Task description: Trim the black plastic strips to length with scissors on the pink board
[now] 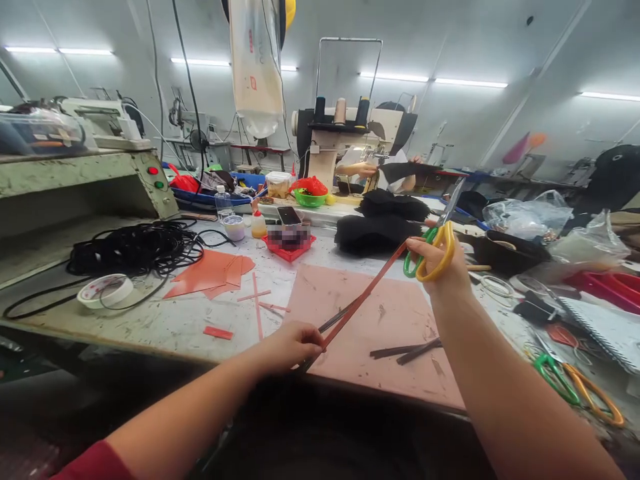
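Note:
A narrow reddish-brown strip (369,291) is stretched slantwise between my two hands over a pink board (320,287). My left hand (300,343) pinches its lower end at the table's front edge, where a dark strip (336,320) also runs up beside it. At the upper end, my right hand (445,267) is closed round scissors (440,250) with one yellow and one green handle, blades pointing up and away. The strip's top end meets the fingers of that same hand. Several dark strips (403,351) lie crossed on the board below my right forearm.
Left lie coiled black cord (135,247), a white tape roll (105,291) and orange sheet pieces (213,273). A red tray (287,250) and stacked black pieces (377,235) stand behind the board. More scissors (555,377) lie right. A co-worker's hands (363,170) are at a sewing machine.

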Available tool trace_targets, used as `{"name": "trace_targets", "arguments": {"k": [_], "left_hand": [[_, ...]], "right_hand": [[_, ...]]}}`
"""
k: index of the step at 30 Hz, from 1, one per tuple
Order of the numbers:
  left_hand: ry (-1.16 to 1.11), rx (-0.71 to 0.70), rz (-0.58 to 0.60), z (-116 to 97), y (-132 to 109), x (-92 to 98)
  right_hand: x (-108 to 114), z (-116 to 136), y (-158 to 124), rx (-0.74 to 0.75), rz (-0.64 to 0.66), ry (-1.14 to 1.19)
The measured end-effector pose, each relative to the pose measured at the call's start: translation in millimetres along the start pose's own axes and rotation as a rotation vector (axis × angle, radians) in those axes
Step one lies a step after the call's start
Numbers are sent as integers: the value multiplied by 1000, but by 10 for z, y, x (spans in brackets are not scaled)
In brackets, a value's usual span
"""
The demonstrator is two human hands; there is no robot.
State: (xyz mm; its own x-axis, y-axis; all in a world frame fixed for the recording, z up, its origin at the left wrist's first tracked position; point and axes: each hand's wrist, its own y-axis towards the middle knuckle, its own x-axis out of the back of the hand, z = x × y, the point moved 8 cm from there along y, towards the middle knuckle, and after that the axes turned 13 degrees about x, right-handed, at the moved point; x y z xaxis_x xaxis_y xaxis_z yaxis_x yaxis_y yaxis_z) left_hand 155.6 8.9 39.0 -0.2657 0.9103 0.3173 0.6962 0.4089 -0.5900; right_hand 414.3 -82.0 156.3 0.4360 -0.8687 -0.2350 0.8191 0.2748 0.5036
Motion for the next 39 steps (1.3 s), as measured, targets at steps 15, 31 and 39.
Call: {"name": "trace_targets", "arguments": {"k": [15,31,39], "left_hand": [[-140,192,3,234,368,-18],[-169,169,57,150,323,-21],[-175,174,55,240,354,-14]], "right_hand": [[141,-301,-1894,-302,1009,-269],[-61,-406,-2548,-362,1229,-203],[-72,-462,-2582,-375,1231,-196]]}}
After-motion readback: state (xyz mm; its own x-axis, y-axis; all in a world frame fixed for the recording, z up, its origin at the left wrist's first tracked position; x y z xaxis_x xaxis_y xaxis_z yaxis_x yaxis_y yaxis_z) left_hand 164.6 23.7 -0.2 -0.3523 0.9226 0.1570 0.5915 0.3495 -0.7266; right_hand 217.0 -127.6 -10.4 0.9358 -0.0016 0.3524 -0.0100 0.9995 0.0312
